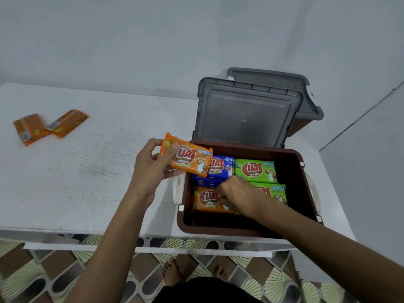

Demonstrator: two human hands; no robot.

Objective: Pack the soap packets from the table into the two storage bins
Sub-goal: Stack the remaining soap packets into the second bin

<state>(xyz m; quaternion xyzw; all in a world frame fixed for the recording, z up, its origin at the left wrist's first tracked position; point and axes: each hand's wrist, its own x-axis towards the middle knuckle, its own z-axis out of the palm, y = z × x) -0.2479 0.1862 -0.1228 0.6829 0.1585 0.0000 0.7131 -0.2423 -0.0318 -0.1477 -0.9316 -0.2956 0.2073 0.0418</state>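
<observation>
My left hand [150, 161] grips an orange soap packet [188, 157] by its left end, above the near left rim of the brown bin [301, 184]. My right hand [237, 193] reaches into that bin, fingers curled on an orange packet [204, 199] lying at its front left. Blue packets [219, 168] lie behind it, and two green packets [254, 169] fill the right side. Two more orange packets [28, 129] [66, 122] lie on the table at the far left. A second brown bin [298, 125] stands behind the first, mostly hidden.
The grey lid [247, 114] of the near bin stands upright at its back, and a second grey lid [269, 80] rises behind it. The white table [87, 171] meets a wall at the back. Its front edge is close, with patterned floor and my feet below.
</observation>
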